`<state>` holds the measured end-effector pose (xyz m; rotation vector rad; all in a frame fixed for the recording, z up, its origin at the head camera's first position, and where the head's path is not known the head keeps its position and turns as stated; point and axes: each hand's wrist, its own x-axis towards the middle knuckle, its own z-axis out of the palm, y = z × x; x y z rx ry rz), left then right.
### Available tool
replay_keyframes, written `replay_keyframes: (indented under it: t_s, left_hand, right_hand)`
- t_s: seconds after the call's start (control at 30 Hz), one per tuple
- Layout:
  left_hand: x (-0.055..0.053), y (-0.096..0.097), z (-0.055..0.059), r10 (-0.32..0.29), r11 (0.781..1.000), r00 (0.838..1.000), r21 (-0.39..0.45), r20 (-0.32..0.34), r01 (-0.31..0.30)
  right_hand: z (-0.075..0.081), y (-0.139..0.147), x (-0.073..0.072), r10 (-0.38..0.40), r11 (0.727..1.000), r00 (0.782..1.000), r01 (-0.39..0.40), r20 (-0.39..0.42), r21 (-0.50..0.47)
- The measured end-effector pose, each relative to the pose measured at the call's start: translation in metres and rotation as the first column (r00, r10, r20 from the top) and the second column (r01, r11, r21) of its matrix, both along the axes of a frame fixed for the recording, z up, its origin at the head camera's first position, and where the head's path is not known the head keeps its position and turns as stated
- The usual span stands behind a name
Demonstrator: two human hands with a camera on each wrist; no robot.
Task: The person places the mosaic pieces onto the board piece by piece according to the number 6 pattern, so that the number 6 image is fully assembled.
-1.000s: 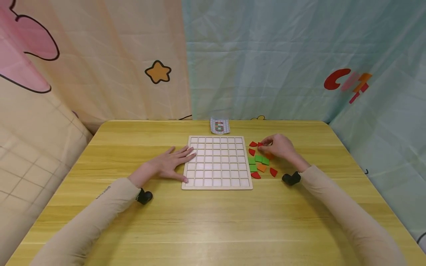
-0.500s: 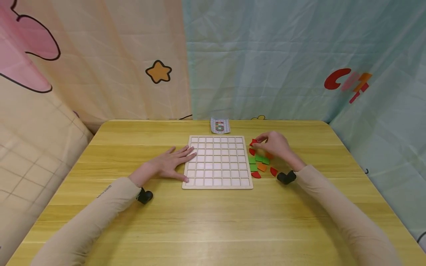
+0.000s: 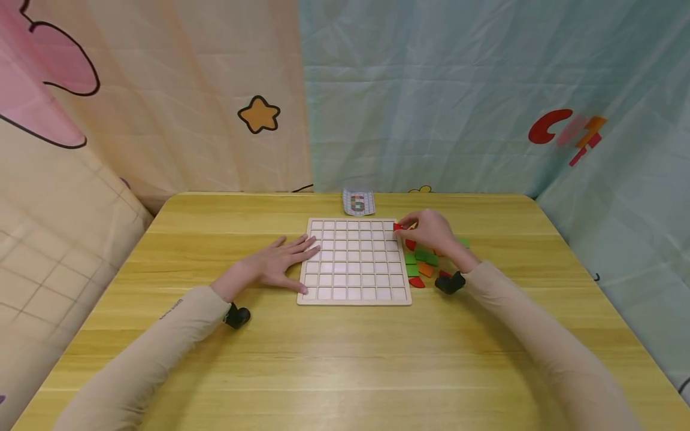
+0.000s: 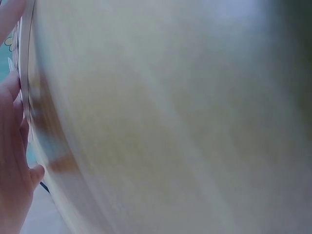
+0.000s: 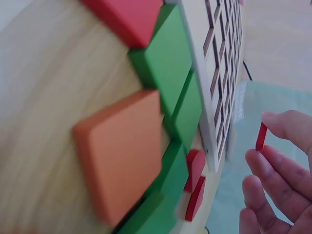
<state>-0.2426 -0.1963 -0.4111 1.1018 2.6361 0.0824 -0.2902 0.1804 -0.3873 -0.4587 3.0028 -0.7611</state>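
A pale square grid board [image 3: 354, 302] lies on the table in front of me. My left hand [image 3: 277, 263] rests with spread fingers on its left edge; in the left wrist view only part of this hand [image 4: 12, 146] shows, at the left border. Between thumb and fingertips my right hand [image 3: 435, 232] pinches a thin red tile [image 3: 398, 227], held over the board's far right corner. Edge-on, the same red tile [image 5: 262, 136] appears in the right wrist view. Below that hand lie loose green tiles [image 3: 412, 270], orange tiles [image 3: 425, 270] and red tiles [image 3: 417, 282].
Behind the board lies a small paper card [image 3: 358, 203] printed with a coloured grid pattern. The loose tiles sit close along the board's right side, some overlapping. A printed curtain [image 3: 431, 108] hangs beyond the wooden table's [image 3: 345, 371] far edge.
My right hand has moved left from the loose tiles to the board's far right corner, carrying the red tile. The left hand has stayed on the board's left edge.
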Motion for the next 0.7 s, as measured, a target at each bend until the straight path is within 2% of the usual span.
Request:
replay_keyframes:
  t_s: [0.27, 0.7]
  left_hand:
    - [0.0, 0.0, 0.001, 0.009, 1.0, 1.0, -0.023, 0.002, -0.009]
    - [0.002, 0.002, 0.005, 0.006, 1.0, 1.0, -0.019, 0.013, -0.005]
  right_hand:
    - [0.002, -0.017, -0.005, 0.026, 1.0, 0.999, -0.025, 0.04, -0.013]
    - [0.001, -0.04, -0.012, 0.071, 0.997, 0.997, -0.071, 0.043, -0.004]
